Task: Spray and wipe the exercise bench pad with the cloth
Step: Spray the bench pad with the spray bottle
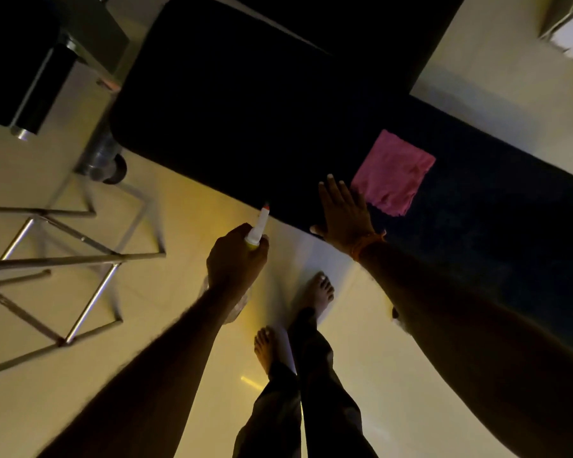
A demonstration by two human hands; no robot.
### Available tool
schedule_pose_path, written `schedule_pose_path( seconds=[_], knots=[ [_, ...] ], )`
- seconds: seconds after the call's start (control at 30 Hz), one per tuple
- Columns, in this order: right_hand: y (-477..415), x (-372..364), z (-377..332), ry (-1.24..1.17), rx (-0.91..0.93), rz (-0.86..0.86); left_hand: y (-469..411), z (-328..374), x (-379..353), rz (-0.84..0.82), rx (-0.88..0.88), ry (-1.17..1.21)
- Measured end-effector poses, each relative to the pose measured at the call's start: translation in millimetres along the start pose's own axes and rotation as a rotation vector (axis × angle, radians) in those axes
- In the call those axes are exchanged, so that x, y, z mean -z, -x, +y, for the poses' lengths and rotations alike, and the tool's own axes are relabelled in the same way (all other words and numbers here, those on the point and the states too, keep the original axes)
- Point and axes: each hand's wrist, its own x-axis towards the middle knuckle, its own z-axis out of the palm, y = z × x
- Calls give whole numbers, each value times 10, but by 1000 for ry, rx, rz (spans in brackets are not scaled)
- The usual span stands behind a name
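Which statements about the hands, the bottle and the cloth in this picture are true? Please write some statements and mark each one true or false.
1. The left hand grips the spray bottle. True.
2. The pink cloth hangs from the left hand. False: it lies on the bench pad.
3. The right hand rests flat on the bench pad, fingers straight. True.
4. The right hand holds the pink cloth bunched up. False: the cloth lies spread out beside that hand's fingertips.
5. The person wears shoes. False: the feet are bare.
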Motion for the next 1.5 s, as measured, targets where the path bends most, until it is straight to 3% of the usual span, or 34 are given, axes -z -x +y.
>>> schedule_pose_path(
  seconds=[0.1, 0.43, 0.83, 0.97, 1.07, 1.13, 1.2, 1.3, 1.33, 1.5],
  knots=[
    [67, -32, 31, 12, -4, 9, 80, -27, 4, -48, -53, 73],
    [10, 98, 149, -5, -60, 2, -316, 667, -8, 110, -184, 146],
    [-216, 287, 404, -81, -64, -22, -887, 1330, -55, 75, -282, 223],
    [-224, 280, 445, -92, -48, -47, -1007, 1428, -83, 29, -277, 365],
    [-196, 313, 504, -267, -61, 77, -1071, 1536, -113, 29, -328, 426],
    [-143, 343, 559, -429, -202, 303, -1113, 1628, -129, 56, -346, 467],
    [-118, 375, 698, -539, -521, 462, -1168, 1761, -156, 72, -365, 495],
    [-128, 371, 1067, -746, -983, 471, -1251, 2011, -307, -9, -468, 553],
    [-135, 334, 1194, -815, -1061, 446, -1274, 2111, -410, -50, -501, 552],
    [-306, 272, 1274, -992, -1026, 336, -1324, 2196, -489, -33, -524, 510]
  ],
)
